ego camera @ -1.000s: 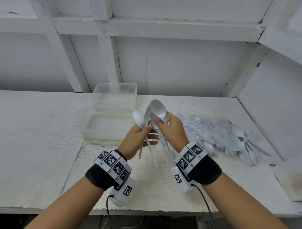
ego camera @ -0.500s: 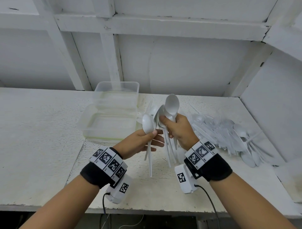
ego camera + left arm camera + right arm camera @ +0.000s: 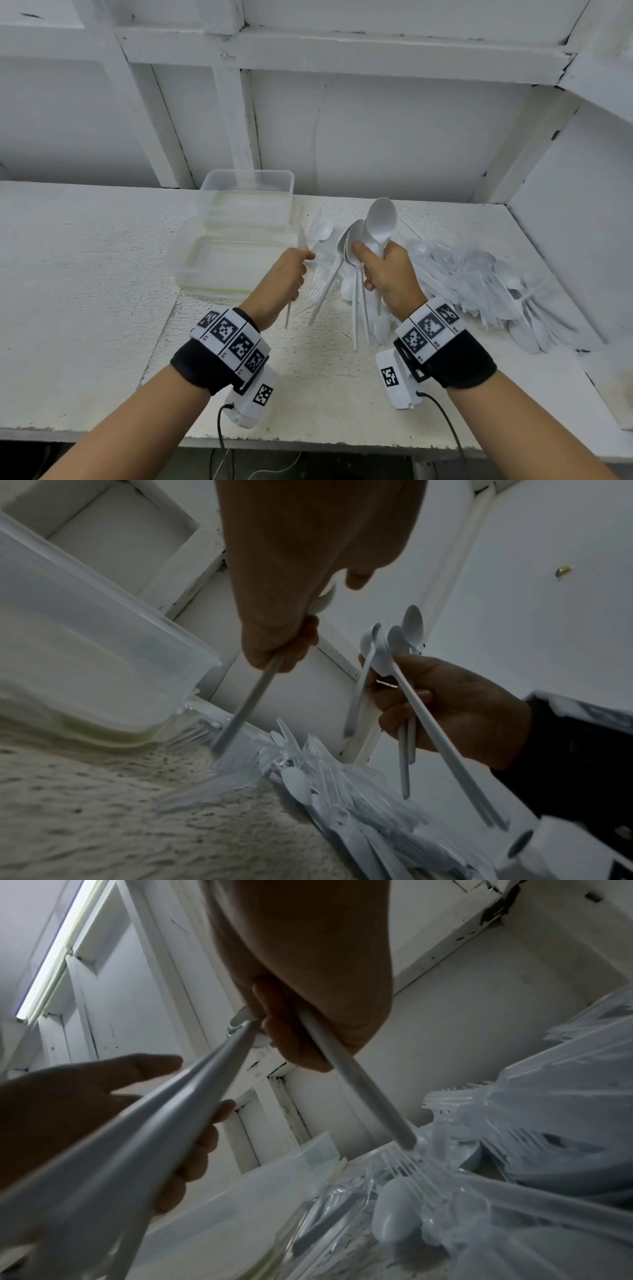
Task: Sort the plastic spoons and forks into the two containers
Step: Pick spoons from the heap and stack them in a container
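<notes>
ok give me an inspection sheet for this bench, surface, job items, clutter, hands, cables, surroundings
surface: white, rough, speckled bench top.
job's things: two clear containers, no cutlery seen inside; loose heap of spoons and forks to their right.
clutter: nothing seen.
grippers: left hand grips one white utensil, its head hidden; right hand grips a bunch of spoons, bowls up.
cables: black cable from the right wrist unit, another from the left.
surroundings: white wall with beams.
</notes>
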